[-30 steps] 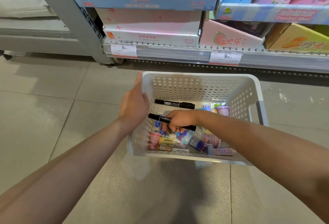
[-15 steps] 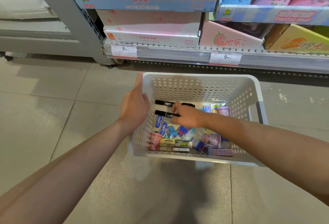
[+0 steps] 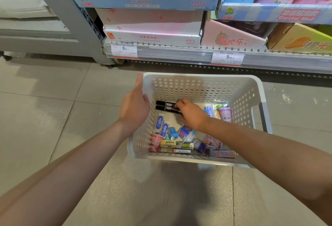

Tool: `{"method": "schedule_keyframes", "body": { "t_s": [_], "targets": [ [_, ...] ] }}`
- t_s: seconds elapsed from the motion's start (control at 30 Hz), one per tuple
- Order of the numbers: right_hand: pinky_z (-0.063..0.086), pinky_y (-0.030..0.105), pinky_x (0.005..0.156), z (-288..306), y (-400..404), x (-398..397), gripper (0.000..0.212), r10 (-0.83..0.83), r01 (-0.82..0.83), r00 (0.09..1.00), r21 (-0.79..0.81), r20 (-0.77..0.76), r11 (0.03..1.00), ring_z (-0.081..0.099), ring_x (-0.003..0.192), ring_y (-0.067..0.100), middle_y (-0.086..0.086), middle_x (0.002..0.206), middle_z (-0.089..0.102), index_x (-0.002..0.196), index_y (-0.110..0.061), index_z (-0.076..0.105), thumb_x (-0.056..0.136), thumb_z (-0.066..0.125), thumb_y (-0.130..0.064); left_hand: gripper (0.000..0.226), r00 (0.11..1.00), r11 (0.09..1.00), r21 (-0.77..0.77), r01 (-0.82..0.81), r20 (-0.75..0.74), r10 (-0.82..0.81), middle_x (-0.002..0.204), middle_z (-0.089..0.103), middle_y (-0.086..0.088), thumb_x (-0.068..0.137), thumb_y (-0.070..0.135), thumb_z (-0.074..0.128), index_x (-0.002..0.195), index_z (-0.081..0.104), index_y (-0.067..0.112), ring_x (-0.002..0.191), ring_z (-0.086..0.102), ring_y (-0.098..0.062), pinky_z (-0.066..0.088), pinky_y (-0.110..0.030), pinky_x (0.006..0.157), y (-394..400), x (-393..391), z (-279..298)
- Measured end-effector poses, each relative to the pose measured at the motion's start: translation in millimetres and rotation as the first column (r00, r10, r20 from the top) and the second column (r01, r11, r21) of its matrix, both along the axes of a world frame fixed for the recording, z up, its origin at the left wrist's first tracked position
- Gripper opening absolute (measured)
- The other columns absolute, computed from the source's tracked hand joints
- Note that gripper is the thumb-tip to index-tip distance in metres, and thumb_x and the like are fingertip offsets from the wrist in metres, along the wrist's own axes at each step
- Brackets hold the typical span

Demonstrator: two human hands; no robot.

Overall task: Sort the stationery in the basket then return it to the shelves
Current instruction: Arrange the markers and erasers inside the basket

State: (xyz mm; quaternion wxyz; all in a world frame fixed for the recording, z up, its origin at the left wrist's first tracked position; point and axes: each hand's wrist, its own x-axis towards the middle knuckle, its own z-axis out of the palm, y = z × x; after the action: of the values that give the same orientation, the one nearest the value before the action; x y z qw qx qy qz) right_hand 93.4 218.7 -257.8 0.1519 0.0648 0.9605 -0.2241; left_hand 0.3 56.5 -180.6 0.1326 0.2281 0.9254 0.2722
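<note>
A white perforated basket (image 3: 201, 84) sits on the floor before the shelves. Two black markers (image 3: 166, 106) lie side by side at its back left. My right hand (image 3: 193, 115) is inside the basket with its fingers closed around the right end of the nearer marker. My left hand (image 3: 133, 106) grips the basket's left rim. Several erasers and small packs fill the bottom: blue-and-white erasers (image 3: 161, 126), a blue sharpener (image 3: 173, 133), yellow and green erasers (image 3: 177, 144), pink ones (image 3: 155, 142) and a pink tube (image 3: 225, 114).
The shelf (image 3: 179, 53) behind the basket carries price tags and boxes of slime: a pink-white box (image 3: 152, 28), a pink guava box (image 3: 231, 36), an orange box (image 3: 303, 40). A grey upright post (image 3: 71, 19) stands at left. Tiled floor (image 3: 45, 118) surrounds the basket.
My right hand carried a marker from the basket's middle toward the back and set it beside the other marker. The left hand stayed on the rim.
</note>
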Motion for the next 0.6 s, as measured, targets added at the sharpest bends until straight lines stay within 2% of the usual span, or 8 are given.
{"method": "schedule_keyframes", "body": {
  "t_s": [0.13,0.23,0.33,0.47,0.6],
  "targets": [
    [0.043,0.033,0.09,-5.8,-2.4,-0.9,0.04,-0.025,0.032,0.997,0.089,-0.078,0.995,0.049,0.114,0.027,0.012,0.124,0.05,0.129,-0.007,0.048,0.089,0.051,-0.005,0.066,1.0,1.0,0.009,-0.007,0.007,0.007,0.071,0.061,-0.011,0.097,0.008,0.042,0.152,0.008,0.022,0.058,0.059,-0.024,0.054,-0.049,0.058,-0.4,-0.2,-1.7],
    [0.035,0.035,0.101,-7.9,-4.6,-3.4,0.039,-0.048,0.066,0.992,0.158,-0.117,0.985,0.044,0.122,0.026,0.009,0.13,0.05,0.131,-0.01,0.047,0.093,0.047,-0.011,0.066,1.0,1.0,0.013,-0.008,0.012,0.008,0.07,0.061,-0.01,0.097,0.008,0.041,0.152,0.008,0.022,0.059,0.06,-0.026,0.054,-0.049,0.06,-0.7,-0.9,-1.9],
    [0.033,0.034,0.103,-8.9,-6.2,-5.9,0.036,-0.066,0.093,0.989,0.209,-0.132,0.974,0.044,0.122,0.026,0.008,0.13,0.052,0.129,-0.011,0.047,0.093,0.045,-0.011,0.065,1.0,1.0,0.016,0.003,0.011,-0.004,0.068,0.06,-0.011,0.097,0.007,0.041,0.152,0.008,0.022,0.058,0.06,-0.027,0.054,-0.05,0.056,-0.7,-0.6,-1.5],
    [0.039,0.035,0.097,-12.1,-7.9,-7.2,0.038,-0.073,0.101,0.99,0.241,-0.122,0.965,0.045,0.121,0.027,0.009,0.129,0.052,0.128,-0.008,0.048,0.09,0.048,-0.004,0.065,1.0,1.0,0.009,0.001,0.0,-0.001,0.065,0.057,-0.01,0.097,0.008,0.041,0.152,0.009,0.021,0.055,0.055,-0.024,0.052,-0.046,0.054,-0.6,-0.6,-0.9],
    [0.049,0.035,0.078,-15.5,-7.1,-2.6,0.032,-0.088,0.132,0.984,0.298,-0.156,0.945,0.055,0.109,0.027,0.01,0.117,0.057,0.117,-0.007,0.058,0.085,0.061,-0.006,0.065,1.0,1.0,0.027,0.012,0.005,-0.013,0.063,0.057,-0.01,0.096,0.006,0.041,0.152,0.01,0.02,0.051,0.054,-0.023,0.051,-0.048,0.051,-0.7,-0.4,-0.8]
  ]
}}
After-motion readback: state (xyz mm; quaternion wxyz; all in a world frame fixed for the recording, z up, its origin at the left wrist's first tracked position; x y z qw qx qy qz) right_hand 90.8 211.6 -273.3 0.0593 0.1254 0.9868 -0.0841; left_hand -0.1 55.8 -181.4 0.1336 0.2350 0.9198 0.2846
